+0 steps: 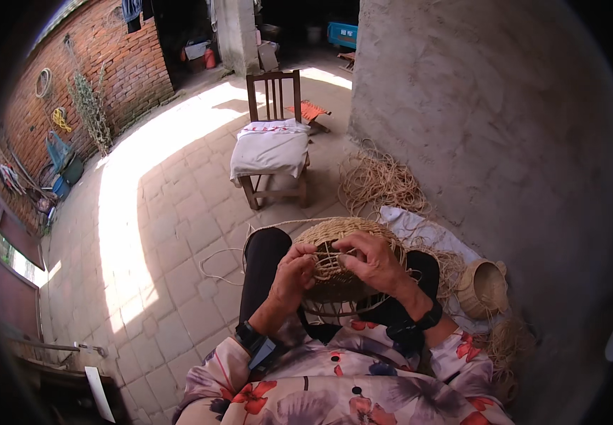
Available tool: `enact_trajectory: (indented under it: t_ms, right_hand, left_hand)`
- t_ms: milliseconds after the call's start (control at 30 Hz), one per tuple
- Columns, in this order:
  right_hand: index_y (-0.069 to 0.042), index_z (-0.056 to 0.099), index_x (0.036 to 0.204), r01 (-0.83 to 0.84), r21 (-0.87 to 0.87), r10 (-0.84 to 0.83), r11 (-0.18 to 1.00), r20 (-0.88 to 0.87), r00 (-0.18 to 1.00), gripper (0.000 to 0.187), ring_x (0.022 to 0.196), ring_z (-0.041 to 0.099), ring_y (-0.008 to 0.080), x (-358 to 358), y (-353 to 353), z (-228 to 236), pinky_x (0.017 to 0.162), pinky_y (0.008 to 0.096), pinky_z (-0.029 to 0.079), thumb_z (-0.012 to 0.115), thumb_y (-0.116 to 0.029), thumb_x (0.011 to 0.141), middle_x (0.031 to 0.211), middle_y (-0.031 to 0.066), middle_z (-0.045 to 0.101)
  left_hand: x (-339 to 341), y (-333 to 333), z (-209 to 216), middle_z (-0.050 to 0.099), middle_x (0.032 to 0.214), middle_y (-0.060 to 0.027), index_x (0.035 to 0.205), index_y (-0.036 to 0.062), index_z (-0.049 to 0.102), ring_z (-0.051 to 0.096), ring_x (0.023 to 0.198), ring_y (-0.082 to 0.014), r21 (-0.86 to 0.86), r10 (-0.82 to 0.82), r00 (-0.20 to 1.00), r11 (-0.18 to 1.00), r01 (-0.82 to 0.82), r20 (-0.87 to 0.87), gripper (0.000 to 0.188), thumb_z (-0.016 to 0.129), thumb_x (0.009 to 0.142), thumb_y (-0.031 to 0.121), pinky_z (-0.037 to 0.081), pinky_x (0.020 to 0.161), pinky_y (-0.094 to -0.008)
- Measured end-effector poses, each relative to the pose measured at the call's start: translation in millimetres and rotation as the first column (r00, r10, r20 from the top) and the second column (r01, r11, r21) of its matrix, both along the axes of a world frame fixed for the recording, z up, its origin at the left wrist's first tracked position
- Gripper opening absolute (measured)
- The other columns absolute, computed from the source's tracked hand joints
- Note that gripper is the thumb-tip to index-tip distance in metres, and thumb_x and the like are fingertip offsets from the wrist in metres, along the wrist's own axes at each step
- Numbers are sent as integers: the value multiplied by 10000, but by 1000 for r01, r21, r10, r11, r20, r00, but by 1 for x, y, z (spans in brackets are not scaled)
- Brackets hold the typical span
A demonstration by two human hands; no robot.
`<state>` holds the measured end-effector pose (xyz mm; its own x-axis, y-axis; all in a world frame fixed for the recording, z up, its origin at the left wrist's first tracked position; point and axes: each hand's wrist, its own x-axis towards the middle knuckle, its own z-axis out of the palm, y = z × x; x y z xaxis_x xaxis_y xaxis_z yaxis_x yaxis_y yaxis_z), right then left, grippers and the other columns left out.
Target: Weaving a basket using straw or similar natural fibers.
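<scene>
A partly woven basket [345, 228] of tan straw cord rests on my lap between my dark-trousered knees. Open strands show between my hands, and a wire-like ring shows below them. With its fingers curled, my left hand [294, 275] grips the basket's left side. My right hand [379, 265] pinches at the woven strands on the right, thumb and forefinger close together. Exactly which strand lies between those fingertips is too small to make out. From the basket a loose cord [214, 269] trails left over my knee and loops down onto the paving.
Ahead stands a wooden chair [271, 152] with a white cloth on its seat, an orange folding stool [310, 111] behind it. Heaps of loose cord [381, 183] lie along the grey wall [490, 106]. At right, a second woven basket [482, 289] lies tilted beside a white sheet [427, 228].
</scene>
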<state>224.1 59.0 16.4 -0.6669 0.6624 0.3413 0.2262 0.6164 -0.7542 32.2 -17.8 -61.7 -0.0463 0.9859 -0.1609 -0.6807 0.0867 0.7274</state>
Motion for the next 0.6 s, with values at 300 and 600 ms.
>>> enact_trajectory:
  t_ms: [300, 600]
  right_hand:
    - [-52, 673, 939, 183, 76, -187, 980, 53, 981, 110, 682, 665, 193, 2, 1, 3, 620, 332, 506, 664, -85, 835, 792, 80, 670]
    - [-29, 676, 942, 110, -308, -141, 945, -81, 987, 119, 644, 585, 48, 27, 28, -1, 584, 240, 457, 692, -110, 856, 728, 3, 668]
  left_hand:
    - [19, 10, 53, 401, 667, 72, 1122, 96, 544, 370, 542, -27, 50, -5, 1000, 999, 6, -28, 171, 554, 952, 108, 318, 463, -198]
    - [-284, -128, -56, 429, 647, 89, 1125, 162, 593, 360, 498, -36, -58, 448, 893, 891, -450, -36, 230, 665, 907, 141, 256, 407, -208]
